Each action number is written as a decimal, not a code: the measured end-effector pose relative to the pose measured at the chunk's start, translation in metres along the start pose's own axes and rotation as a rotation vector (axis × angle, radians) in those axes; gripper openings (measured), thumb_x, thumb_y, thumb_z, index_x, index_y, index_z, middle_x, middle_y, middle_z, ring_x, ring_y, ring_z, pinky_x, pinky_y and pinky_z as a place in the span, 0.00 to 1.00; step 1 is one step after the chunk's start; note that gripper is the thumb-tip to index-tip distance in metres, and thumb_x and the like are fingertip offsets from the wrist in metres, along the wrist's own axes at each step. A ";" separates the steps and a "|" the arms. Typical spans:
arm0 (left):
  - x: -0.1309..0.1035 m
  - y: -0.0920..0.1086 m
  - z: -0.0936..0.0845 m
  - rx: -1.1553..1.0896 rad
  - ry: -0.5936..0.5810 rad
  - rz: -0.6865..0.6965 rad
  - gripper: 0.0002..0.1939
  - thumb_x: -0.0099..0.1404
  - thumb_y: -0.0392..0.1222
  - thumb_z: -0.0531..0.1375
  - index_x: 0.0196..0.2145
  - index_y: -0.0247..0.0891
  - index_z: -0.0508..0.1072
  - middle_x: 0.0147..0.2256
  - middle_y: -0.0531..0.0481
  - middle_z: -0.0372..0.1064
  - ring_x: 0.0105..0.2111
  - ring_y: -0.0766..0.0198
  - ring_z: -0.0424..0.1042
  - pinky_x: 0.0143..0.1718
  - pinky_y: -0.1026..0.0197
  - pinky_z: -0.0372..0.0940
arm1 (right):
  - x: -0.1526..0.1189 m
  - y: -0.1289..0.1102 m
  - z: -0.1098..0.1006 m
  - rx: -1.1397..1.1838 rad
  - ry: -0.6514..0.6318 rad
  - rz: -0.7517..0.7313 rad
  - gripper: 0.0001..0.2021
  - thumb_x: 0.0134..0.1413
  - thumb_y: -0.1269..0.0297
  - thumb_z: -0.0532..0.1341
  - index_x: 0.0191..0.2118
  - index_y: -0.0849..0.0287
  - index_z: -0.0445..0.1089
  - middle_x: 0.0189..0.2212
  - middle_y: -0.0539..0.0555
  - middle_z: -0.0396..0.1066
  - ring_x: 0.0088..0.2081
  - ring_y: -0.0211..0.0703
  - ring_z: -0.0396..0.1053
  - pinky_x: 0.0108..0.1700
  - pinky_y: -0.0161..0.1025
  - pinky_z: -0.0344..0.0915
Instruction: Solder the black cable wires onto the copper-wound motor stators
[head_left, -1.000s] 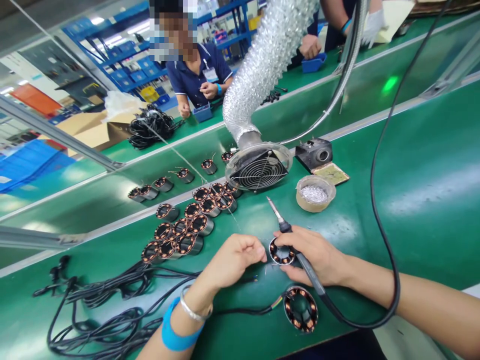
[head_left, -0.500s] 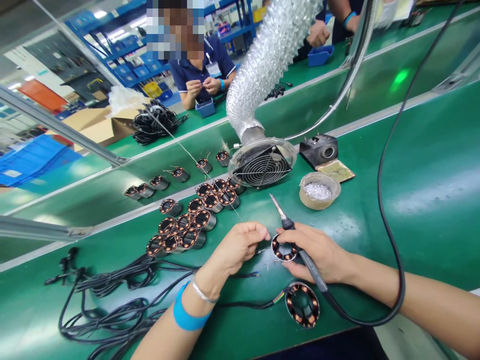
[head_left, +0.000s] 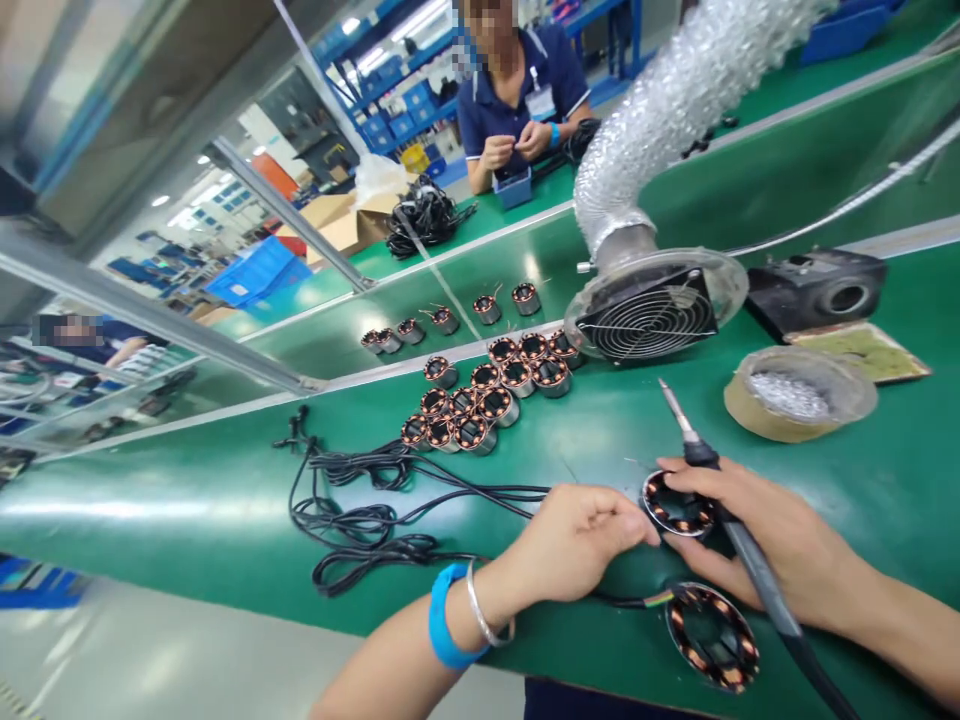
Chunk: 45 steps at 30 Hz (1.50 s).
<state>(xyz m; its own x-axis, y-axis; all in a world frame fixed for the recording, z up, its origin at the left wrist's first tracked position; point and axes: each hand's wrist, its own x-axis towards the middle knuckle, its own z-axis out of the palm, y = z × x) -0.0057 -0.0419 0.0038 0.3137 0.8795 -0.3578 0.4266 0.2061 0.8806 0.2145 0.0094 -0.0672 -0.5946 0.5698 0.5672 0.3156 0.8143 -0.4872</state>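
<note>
View swings left since a moment ago; hands unchanged. Right hand [head_left: 780,545] grips soldering iron [head_left: 720,500], fingers steadying small stator [head_left: 675,505]. Left hand [head_left: 581,540] curled, pinching at stator's nine o'clock edge. Second stator [head_left: 711,638] at six o'clock.

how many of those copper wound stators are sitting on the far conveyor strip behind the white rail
5 stators on the far strip: two touching at the left, one beside them, one mid-row, then two near the fan hood. The hood may hide more.
</note>
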 end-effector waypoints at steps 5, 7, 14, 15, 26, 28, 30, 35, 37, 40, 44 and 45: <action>-0.025 -0.006 -0.039 0.685 -0.045 -0.014 0.11 0.63 0.46 0.64 0.42 0.42 0.78 0.37 0.48 0.79 0.36 0.55 0.75 0.35 0.61 0.61 | -0.004 0.003 0.002 -0.020 0.005 -0.007 0.17 0.58 0.66 0.61 0.53 0.59 0.64 0.50 0.61 0.72 0.48 0.51 0.74 0.46 0.44 0.75; -0.036 -0.016 -0.053 0.890 -0.004 -0.101 0.10 0.62 0.42 0.64 0.42 0.42 0.76 0.37 0.48 0.79 0.36 0.53 0.76 0.33 0.60 0.60 | -0.005 0.003 0.002 -0.021 0.011 0.002 0.18 0.57 0.65 0.62 0.54 0.59 0.64 0.50 0.61 0.72 0.47 0.53 0.75 0.45 0.45 0.76; -0.058 -0.014 -0.078 0.621 0.270 0.022 0.06 0.67 0.39 0.56 0.33 0.39 0.70 0.22 0.56 0.63 0.22 0.67 0.61 0.25 0.65 0.52 | -0.001 0.004 0.000 0.002 0.007 0.000 0.19 0.56 0.66 0.62 0.53 0.58 0.65 0.48 0.62 0.74 0.45 0.54 0.76 0.41 0.44 0.77; -0.060 -0.005 -0.078 0.520 0.307 0.066 0.06 0.67 0.42 0.56 0.33 0.38 0.69 0.20 0.59 0.58 0.20 0.68 0.57 0.24 0.66 0.50 | 0.001 0.003 -0.002 0.006 -0.001 -0.003 0.20 0.55 0.65 0.63 0.53 0.58 0.65 0.48 0.62 0.74 0.46 0.54 0.76 0.42 0.44 0.77; -0.018 0.005 -0.027 0.511 0.241 0.096 0.04 0.65 0.40 0.59 0.33 0.38 0.70 0.22 0.58 0.59 0.23 0.66 0.59 0.27 0.63 0.51 | 0.046 -0.039 -0.018 0.362 0.077 0.329 0.11 0.61 0.70 0.58 0.47 0.51 0.62 0.33 0.48 0.73 0.29 0.35 0.74 0.34 0.31 0.73; -0.013 -0.001 -0.028 0.489 0.213 0.134 0.05 0.68 0.41 0.56 0.34 0.38 0.69 0.24 0.56 0.62 0.25 0.65 0.61 0.28 0.63 0.53 | 0.053 -0.040 -0.016 0.334 0.062 0.295 0.11 0.60 0.72 0.58 0.47 0.51 0.63 0.33 0.48 0.72 0.28 0.33 0.73 0.33 0.29 0.72; -0.008 -0.002 -0.029 0.446 0.213 0.234 0.09 0.72 0.40 0.50 0.36 0.38 0.69 0.29 0.53 0.66 0.29 0.64 0.64 0.33 0.62 0.56 | 0.058 -0.040 -0.014 0.325 0.067 0.255 0.12 0.59 0.73 0.59 0.46 0.51 0.63 0.33 0.47 0.72 0.28 0.33 0.73 0.33 0.29 0.72; 0.013 0.003 -0.026 0.214 0.072 0.408 0.19 0.75 0.48 0.44 0.33 0.37 0.67 0.33 0.49 0.63 0.35 0.62 0.62 0.41 0.59 0.60 | 0.061 -0.039 -0.009 0.356 0.142 0.159 0.14 0.55 0.76 0.61 0.44 0.52 0.65 0.34 0.48 0.74 0.33 0.36 0.75 0.36 0.31 0.73; 0.021 0.000 -0.022 -0.044 -0.087 0.317 0.23 0.74 0.55 0.44 0.31 0.37 0.65 0.30 0.50 0.62 0.32 0.63 0.63 0.37 0.60 0.63 | 0.060 -0.039 -0.008 0.395 0.168 0.190 0.13 0.55 0.75 0.61 0.45 0.53 0.65 0.34 0.49 0.75 0.31 0.35 0.75 0.35 0.31 0.73; 0.028 -0.008 -0.016 -0.348 -0.204 0.138 0.25 0.70 0.63 0.46 0.32 0.37 0.64 0.28 0.50 0.64 0.26 0.65 0.66 0.23 0.65 0.62 | 0.060 -0.037 -0.007 0.430 0.201 0.278 0.14 0.54 0.75 0.62 0.45 0.54 0.65 0.34 0.50 0.74 0.30 0.35 0.73 0.34 0.31 0.73; 0.027 -0.012 -0.014 -0.263 -0.129 0.092 0.26 0.71 0.62 0.46 0.30 0.37 0.64 0.23 0.54 0.64 0.18 0.71 0.57 0.19 0.67 0.52 | 0.061 -0.036 -0.005 0.498 0.228 0.319 0.16 0.52 0.76 0.62 0.46 0.54 0.64 0.33 0.49 0.73 0.29 0.35 0.72 0.33 0.32 0.73; 0.026 -0.011 -0.015 -0.237 -0.114 0.108 0.26 0.72 0.60 0.46 0.29 0.37 0.64 0.22 0.55 0.63 0.18 0.71 0.55 0.22 0.67 0.52 | 0.061 -0.036 -0.005 0.517 0.229 0.321 0.17 0.52 0.76 0.61 0.46 0.54 0.64 0.32 0.49 0.72 0.29 0.35 0.72 0.33 0.32 0.73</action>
<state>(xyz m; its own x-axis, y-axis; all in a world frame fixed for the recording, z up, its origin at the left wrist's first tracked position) -0.0149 -0.0150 -0.0107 0.4456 0.8507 -0.2790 0.1799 0.2202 0.9587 0.1705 0.0156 -0.0123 -0.3388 0.8318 0.4396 0.0208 0.4737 -0.8804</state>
